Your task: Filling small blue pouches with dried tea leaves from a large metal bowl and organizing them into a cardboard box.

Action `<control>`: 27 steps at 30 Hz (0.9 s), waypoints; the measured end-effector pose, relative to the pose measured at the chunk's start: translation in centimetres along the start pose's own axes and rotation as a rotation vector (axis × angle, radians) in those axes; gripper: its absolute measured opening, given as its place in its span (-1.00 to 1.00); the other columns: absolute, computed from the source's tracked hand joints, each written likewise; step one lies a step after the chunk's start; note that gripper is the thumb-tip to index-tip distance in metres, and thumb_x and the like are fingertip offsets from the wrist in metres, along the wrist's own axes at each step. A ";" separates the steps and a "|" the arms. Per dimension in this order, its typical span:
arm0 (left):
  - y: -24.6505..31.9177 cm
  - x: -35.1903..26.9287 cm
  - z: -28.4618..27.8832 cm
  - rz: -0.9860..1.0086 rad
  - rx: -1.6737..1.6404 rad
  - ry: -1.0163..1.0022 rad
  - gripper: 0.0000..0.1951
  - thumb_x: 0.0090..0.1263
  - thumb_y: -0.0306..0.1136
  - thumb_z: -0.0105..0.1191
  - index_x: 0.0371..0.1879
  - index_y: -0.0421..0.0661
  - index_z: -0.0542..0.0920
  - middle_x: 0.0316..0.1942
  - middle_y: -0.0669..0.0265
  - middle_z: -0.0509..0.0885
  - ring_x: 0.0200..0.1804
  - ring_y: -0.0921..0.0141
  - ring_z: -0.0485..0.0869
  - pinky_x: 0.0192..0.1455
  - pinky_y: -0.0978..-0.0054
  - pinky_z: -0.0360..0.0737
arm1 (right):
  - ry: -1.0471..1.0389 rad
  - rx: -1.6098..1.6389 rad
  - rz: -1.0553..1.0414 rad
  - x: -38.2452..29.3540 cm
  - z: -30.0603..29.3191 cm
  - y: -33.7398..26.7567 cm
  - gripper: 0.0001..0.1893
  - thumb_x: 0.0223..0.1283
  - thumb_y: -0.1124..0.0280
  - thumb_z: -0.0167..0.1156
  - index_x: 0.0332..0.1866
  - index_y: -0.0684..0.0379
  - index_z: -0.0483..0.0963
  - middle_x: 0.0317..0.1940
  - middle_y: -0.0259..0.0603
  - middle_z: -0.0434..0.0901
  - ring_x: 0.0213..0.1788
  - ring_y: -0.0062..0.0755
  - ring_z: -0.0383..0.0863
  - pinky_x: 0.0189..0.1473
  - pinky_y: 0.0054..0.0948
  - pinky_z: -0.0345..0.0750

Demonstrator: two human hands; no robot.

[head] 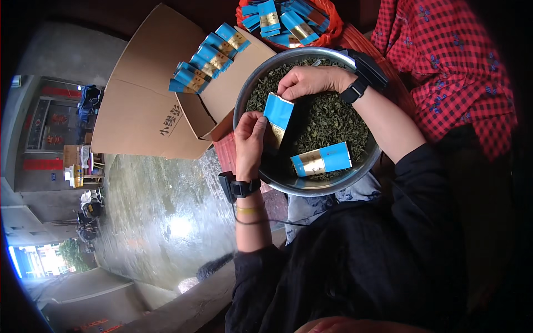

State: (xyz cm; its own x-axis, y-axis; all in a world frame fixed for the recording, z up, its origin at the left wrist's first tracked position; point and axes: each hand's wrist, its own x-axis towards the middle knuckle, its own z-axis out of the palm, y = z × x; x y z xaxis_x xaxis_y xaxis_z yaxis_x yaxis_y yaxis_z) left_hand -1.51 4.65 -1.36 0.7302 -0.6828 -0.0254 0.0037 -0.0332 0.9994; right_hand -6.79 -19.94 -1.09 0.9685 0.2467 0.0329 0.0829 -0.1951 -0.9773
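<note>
My left hand (250,134) pinches a blue-and-gold packet (279,112) by its side edge, over a round metal basin (240,93). The fingertips of my right hand (309,82) close on the packet's top edge, so its opening is partly covered. Dried, dark green leaves that look like tea (329,120) fill the basin. A second blue-and-gold packet (321,160) lies flat on the leaves, on the side nearest my body. Beyond my right wrist, part of a small pale object (317,63) shows at the basin's rim; its kind is unclear.
Beside the basin, a cardboard box (141,91) bears printed writing; several blue packets (210,58) stand along its inside. A red plastic bag (336,30) holds more packets. Red checked cloth (454,62) hangs at the right. Wet-looking floor (166,208) spreads out at the left.
</note>
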 end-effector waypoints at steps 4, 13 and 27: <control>-0.1 0.1 0.5 0.153 0.203 -0.017 -0.91 0.51 -0.44 0.06 -0.14 -0.17 0.54 -0.41 0.44 0.60 -0.40 0.63 0.53 -0.31 0.70 0.50 | -0.015 -0.121 -0.068 0.5 0.4 0.3 -0.75 0.26 0.23 0.23 -0.37 0.22 0.60 -0.54 -0.51 0.55 -0.42 -0.72 0.44 -0.32 -0.55 0.41; 0.7 -0.5 2.1 0.512 0.847 -0.003 -0.29 0.15 -0.23 0.40 0.27 -0.24 0.41 0.05 -0.03 0.61 0.10 0.01 0.57 0.19 0.17 0.50 | 0.178 -0.112 -0.067 1.1 1.7 0.6 -0.71 0.15 0.25 0.15 -0.58 0.23 0.45 -0.70 -0.51 0.35 -0.58 -0.70 0.28 -0.52 -0.48 0.22; 0.5 -0.6 2.0 0.549 0.876 -0.008 -0.36 0.13 -0.32 0.36 0.23 -0.17 0.45 0.09 0.00 0.58 0.14 0.01 0.54 0.23 0.16 0.45 | 0.139 -0.509 0.010 -0.3 2.1 -1.6 -0.75 -0.01 0.27 0.24 -0.36 0.27 0.58 -0.58 -0.07 0.59 -0.49 -0.23 0.59 -0.38 -0.26 0.44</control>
State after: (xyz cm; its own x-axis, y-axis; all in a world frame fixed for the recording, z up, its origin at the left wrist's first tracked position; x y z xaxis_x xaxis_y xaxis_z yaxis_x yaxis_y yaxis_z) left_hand -3.36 3.59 -0.86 0.4769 -0.7689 0.4258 -0.8295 -0.2336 0.5073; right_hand -7.70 -17.68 0.00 0.9890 0.1214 0.0851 0.1436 -0.6414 -0.7536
